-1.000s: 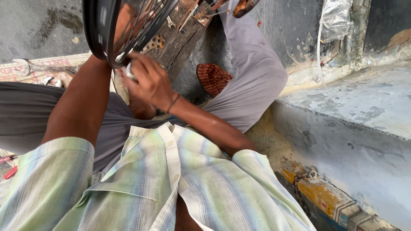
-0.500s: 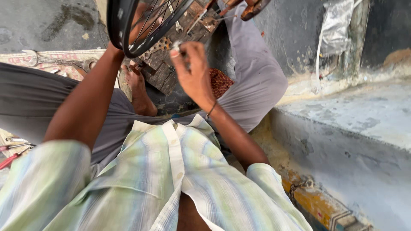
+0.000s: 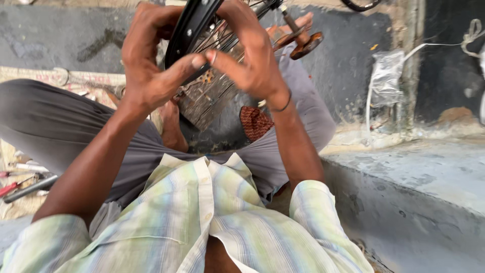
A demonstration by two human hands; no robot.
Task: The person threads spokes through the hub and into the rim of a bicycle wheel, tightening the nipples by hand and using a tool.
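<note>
A black bicycle wheel rim (image 3: 189, 28) with thin spokes (image 3: 222, 38) was held up at the top of the view, above the person's lap. The left hand (image 3: 149, 60) was wrapped around the rim's near edge, fingers curled over it and the thumb stretched rightward across the rim. The right hand (image 3: 252, 55) sat against the spokes just right of the rim, fingers partly bent, the forefinger reaching left to meet the left thumb; whether it pinched anything small could not be told. A rusty hub axle (image 3: 300, 35) projected right of the rim. Below the rim lay a worn wooden block (image 3: 207, 98) and a reddish patterned cloth (image 3: 255, 121). Hand tools (image 3: 25, 184) lay well left of the rim, on the ground.
</note>
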